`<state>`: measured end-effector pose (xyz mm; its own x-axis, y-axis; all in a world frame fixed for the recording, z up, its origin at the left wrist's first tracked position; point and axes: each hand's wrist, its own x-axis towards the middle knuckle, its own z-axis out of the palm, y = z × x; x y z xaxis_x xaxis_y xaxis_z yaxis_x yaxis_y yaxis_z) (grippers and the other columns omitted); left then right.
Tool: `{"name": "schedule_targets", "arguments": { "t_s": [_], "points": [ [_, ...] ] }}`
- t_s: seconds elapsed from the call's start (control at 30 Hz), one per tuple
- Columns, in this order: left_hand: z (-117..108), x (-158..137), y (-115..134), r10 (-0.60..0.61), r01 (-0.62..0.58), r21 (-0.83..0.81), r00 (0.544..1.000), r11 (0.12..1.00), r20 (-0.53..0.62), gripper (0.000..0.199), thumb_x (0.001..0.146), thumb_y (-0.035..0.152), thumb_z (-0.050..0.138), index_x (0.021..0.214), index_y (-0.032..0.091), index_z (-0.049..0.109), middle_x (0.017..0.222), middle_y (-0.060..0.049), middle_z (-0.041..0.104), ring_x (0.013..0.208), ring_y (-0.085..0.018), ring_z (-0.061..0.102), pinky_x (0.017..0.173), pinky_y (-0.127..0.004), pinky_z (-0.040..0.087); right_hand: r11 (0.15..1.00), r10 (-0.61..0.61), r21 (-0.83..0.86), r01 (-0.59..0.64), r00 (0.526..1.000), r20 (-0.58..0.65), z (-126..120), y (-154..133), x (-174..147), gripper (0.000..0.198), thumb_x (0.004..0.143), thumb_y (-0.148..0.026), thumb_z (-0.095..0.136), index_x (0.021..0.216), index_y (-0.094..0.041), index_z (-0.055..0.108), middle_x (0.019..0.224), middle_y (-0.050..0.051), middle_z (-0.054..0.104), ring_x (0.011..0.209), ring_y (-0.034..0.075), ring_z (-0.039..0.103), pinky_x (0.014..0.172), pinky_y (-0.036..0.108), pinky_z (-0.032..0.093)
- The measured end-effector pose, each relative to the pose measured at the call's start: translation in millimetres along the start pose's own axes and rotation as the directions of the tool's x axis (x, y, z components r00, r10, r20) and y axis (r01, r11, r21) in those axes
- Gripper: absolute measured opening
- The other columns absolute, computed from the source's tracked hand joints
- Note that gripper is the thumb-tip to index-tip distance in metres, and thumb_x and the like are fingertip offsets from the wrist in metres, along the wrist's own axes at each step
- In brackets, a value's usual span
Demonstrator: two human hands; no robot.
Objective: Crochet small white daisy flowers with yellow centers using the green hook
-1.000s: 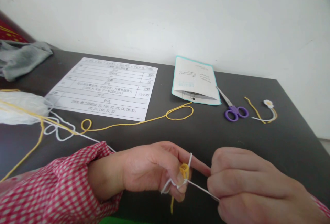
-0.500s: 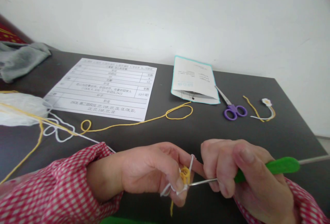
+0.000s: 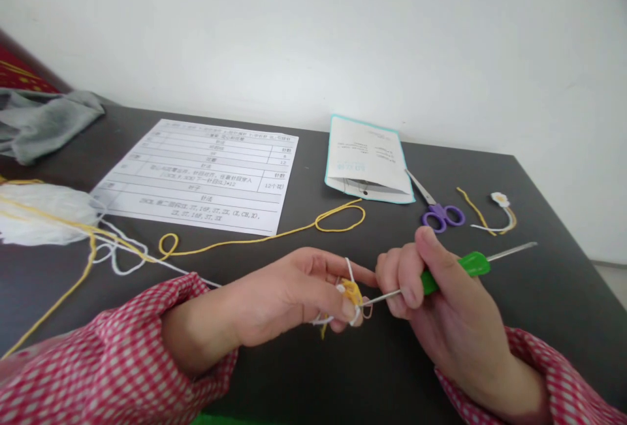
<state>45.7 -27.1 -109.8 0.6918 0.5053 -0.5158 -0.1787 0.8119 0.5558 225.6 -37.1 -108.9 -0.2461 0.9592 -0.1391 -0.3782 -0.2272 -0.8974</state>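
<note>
Between the thumb and fingers of my left hand point(image 3: 298, 298) is a small yellow and white crochet piece point(image 3: 351, 291), partly hidden by the thumb. White yarn point(image 3: 349, 269) loops over my raised left index finger. My right hand point(image 3: 445, 307) is closed around the green handle of a crochet hook point(image 3: 475, 264). Its thin metal shaft points left, and the tip meets the edge of the crochet piece, where stitches hide its end. A small pinkish wire loop, perhaps a stitch marker point(image 3: 367, 310), hangs at the piece's right edge.
A printed sheet point(image 3: 196, 177) lies at the back left, beside a white yarn ball point(image 3: 44, 213) and grey cloth point(image 3: 49, 125). Yellow yarn point(image 3: 240, 242) trails across the dark table. Farther right are a packet point(image 3: 367, 157), purple-handled scissors point(image 3: 443, 216) and a small crocheted flower point(image 3: 500, 199).
Both hands have risen a little in view. The hook's handle has swung to a steeper tilt, and the pinkish loop now shows at the crochet piece's edge.
</note>
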Motion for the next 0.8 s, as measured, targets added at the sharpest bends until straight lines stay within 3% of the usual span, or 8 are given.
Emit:
{"name": "schedule_targets", "arguments": {
  "t_s": [0.07, 0.23, 0.4, 0.6, 0.8],
  "points": [
    [0, -1, -2, 0.127, -0.125, 0.022, 0.987, 0.992, -0.103, 0.043, 0.067, 0.018, 0.080, 0.110, 0.019, 0.077, 0.073, 0.001, 0.068, 0.063, -0.008, 0.053, 0.063, -0.022, 0.038, 1.000, -0.003, 0.029, 0.004, 0.999, -0.043, 0, 2, 4, 0.050, 0.091, -0.051, 0.063, 0.052, -0.020, 0.065, 0.047, -0.001, 0.056, 0.045, 0.012, 0.050, 0.048, 0.024, 0.042],
    [3, 0, -8, 0.365, -0.350, 0.105, 0.892, 0.931, -0.268, 0.046, 0.072, 0.023, 0.084, 0.117, 0.025, 0.074, 0.083, 0.003, 0.068, 0.080, -0.010, 0.057, 0.084, -0.026, 0.043, 0.989, 0.066, 0.135, -0.055, 0.994, -0.083, 0, 7, 10, 0.050, 0.081, -0.061, 0.071, 0.055, -0.019, 0.064, 0.053, -0.002, 0.056, 0.051, 0.011, 0.050, 0.051, 0.021, 0.044],
    [7, 1, -8, 0.423, -0.393, 0.156, 0.848, 0.906, -0.320, 0.048, 0.072, 0.022, 0.083, 0.118, 0.021, 0.073, 0.082, 0.002, 0.069, 0.082, -0.013, 0.059, 0.087, -0.030, 0.043, 0.968, 0.127, 0.223, -0.114, 0.991, -0.044, 2, 12, 13, 0.050, 0.077, -0.064, 0.073, 0.058, -0.019, 0.064, 0.055, -0.003, 0.057, 0.051, 0.009, 0.049, 0.054, 0.020, 0.046],
    [8, 0, -8, 0.477, -0.450, 0.158, 0.830, 0.879, -0.289, 0.058, 0.073, 0.017, 0.079, 0.129, 0.015, 0.064, 0.083, 0.002, 0.068, 0.080, -0.012, 0.059, 0.082, -0.029, 0.043, 0.959, 0.150, 0.252, -0.133, 0.987, -0.050, 9, 18, 16, 0.048, 0.073, -0.062, 0.078, 0.059, -0.019, 0.063, 0.057, -0.002, 0.059, 0.052, 0.009, 0.050, 0.056, 0.020, 0.049],
    [8, 1, -5, 0.462, -0.488, -0.030, 0.844, 0.872, -0.273, 0.078, 0.063, 0.021, 0.090, 0.133, 0.012, 0.059, 0.076, 0.003, 0.068, 0.074, -0.012, 0.062, 0.082, -0.030, 0.047, 0.963, 0.083, 0.264, -0.055, 0.992, -0.098, 25, 20, 15, 0.041, 0.071, -0.055, 0.083, 0.061, -0.021, 0.062, 0.060, -0.004, 0.058, 0.056, 0.010, 0.053, 0.059, 0.018, 0.052]
  ]
}}
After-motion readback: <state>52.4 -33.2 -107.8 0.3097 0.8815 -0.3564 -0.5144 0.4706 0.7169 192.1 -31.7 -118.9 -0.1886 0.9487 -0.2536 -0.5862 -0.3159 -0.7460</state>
